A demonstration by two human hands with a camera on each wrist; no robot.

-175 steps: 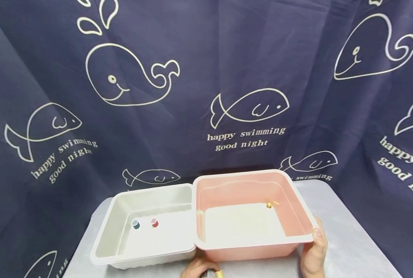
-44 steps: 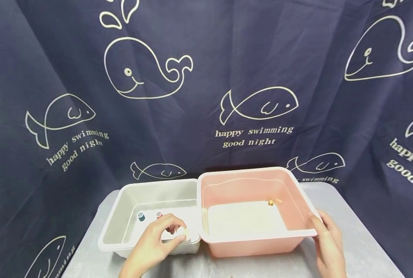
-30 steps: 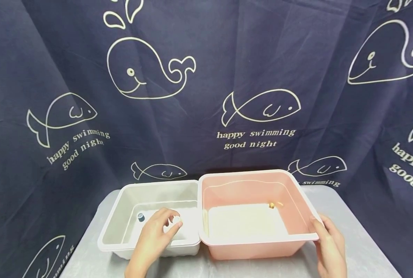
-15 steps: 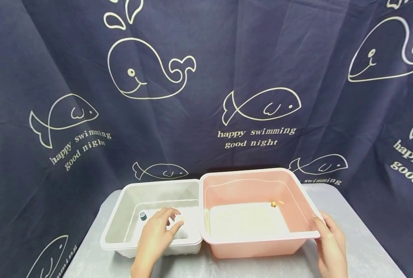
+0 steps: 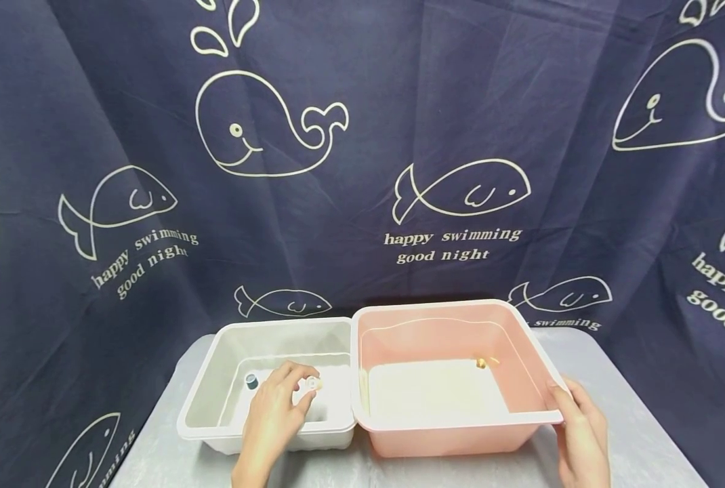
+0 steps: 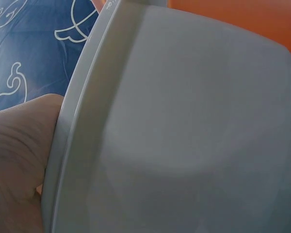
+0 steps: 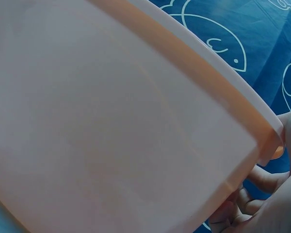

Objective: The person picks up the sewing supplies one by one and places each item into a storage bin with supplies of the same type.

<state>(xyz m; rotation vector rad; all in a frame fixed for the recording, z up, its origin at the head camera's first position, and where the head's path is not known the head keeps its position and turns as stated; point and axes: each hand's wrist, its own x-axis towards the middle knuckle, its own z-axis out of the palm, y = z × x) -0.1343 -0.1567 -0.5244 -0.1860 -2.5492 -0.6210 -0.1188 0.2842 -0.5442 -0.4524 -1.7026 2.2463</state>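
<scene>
In the head view, my left hand (image 5: 277,407) reaches over the front rim into the white plastic bin (image 5: 265,431). Its thumb and index finger stand apart around a small cream spool-like piece (image 5: 315,383) with a whitish end, and seem not to pinch it. A dark blue spool-like piece (image 5: 251,381) stands left of the hand on the bin floor. My right hand (image 5: 582,427) grips the front right corner of the pink plastic bin (image 5: 448,440), thumb on the rim and fingers beneath. In the left wrist view, the white bin's wall hides my left fingertips.
The two bins sit side by side, rims touching, on a grey table (image 5: 631,420). A small gold-coloured piece (image 5: 480,363) lies at the pink bin's back right. A dark blue printed curtain (image 5: 362,169) hangs behind.
My left hand came up from below the bins into the white bin with the cream piece, and its thumb has since drawn back. It now covers the red piece. My right hand keeps its grip.
</scene>
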